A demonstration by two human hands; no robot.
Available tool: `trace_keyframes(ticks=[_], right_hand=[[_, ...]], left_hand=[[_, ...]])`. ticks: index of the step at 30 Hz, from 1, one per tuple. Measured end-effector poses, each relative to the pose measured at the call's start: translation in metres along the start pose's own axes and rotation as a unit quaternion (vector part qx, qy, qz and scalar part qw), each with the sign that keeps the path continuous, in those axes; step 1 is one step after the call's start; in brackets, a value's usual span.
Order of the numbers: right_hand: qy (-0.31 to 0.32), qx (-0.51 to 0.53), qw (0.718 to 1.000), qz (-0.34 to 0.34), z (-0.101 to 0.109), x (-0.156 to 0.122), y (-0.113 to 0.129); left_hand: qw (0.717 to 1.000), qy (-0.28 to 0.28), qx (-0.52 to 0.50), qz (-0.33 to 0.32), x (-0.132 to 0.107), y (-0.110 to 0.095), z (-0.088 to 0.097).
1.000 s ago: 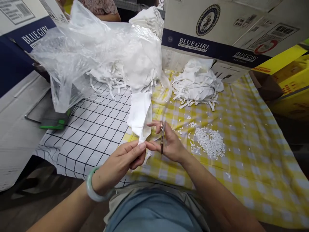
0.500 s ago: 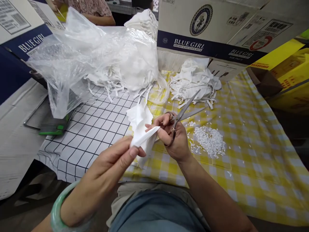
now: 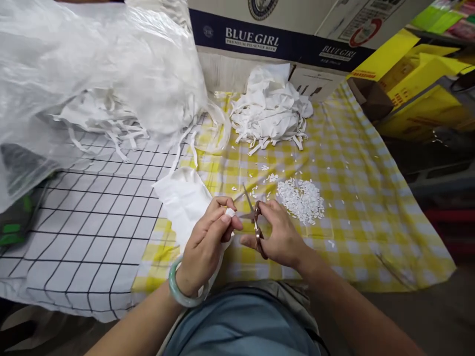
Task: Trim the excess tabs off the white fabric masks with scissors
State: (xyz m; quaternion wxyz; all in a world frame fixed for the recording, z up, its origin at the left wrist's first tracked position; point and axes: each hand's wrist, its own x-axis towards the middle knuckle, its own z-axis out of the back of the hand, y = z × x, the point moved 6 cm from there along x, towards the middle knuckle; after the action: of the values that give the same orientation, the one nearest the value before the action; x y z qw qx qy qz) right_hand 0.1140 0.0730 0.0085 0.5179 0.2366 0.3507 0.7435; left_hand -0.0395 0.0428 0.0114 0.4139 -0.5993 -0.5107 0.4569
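Note:
My left hand [image 3: 208, 237], with a pale green bangle [image 3: 177, 289] on the wrist, pinches the tip of a white cloth piece [image 3: 181, 200] that trails off onto the table to the left. My right hand [image 3: 279, 233] grips a pair of scissors [image 3: 252, 217]. Their blades are parted and point up and left, right at the pinched cloth tip. Both hands hover over the near edge of the yellow checked tablecloth [image 3: 371, 198].
Small white clippings [image 3: 300, 199] lie in a heap just right of the hands. A pile of white strips [image 3: 269, 109] sits in front of a Blue Girl carton [image 3: 260, 34]. A big clear plastic bag [image 3: 81, 74] of white strips covers the left, over a black-and-white grid cloth [image 3: 85, 227].
The view has dropped and shifted right. My hands came closer together and lower, and the scissors swung from pointing up-right to pointing at the cloth tip in my left fingers.

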Motion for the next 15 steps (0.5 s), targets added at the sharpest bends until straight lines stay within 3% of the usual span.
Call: trace_keyframes(ticks=[2,5,9,11,15], right_hand=[[0.013,-0.059,0.998,0.029,0.007,-0.004,-0.001],[0.044,-0.061,0.996,0.049,0.009,-0.008,-0.003],[0.046,0.083,0.995,-0.001,0.003,-0.008,-0.01],[0.012,0.228,0.973,-0.031,-0.007,-0.004,-0.009],[-0.025,0.463,0.882,-0.085,-0.048,0.005,0.0]], left_hand=[[1.0,0.009,0.009,0.018,0.003,0.008,-0.007],[0.999,0.016,0.033,0.023,0.007,0.017,-0.011],[0.999,0.023,0.032,0.014,0.011,0.019,-0.011],[0.999,0.027,0.046,-0.01,0.011,0.012,-0.013],[0.992,0.028,0.106,-0.067,0.011,-0.009,-0.013]])
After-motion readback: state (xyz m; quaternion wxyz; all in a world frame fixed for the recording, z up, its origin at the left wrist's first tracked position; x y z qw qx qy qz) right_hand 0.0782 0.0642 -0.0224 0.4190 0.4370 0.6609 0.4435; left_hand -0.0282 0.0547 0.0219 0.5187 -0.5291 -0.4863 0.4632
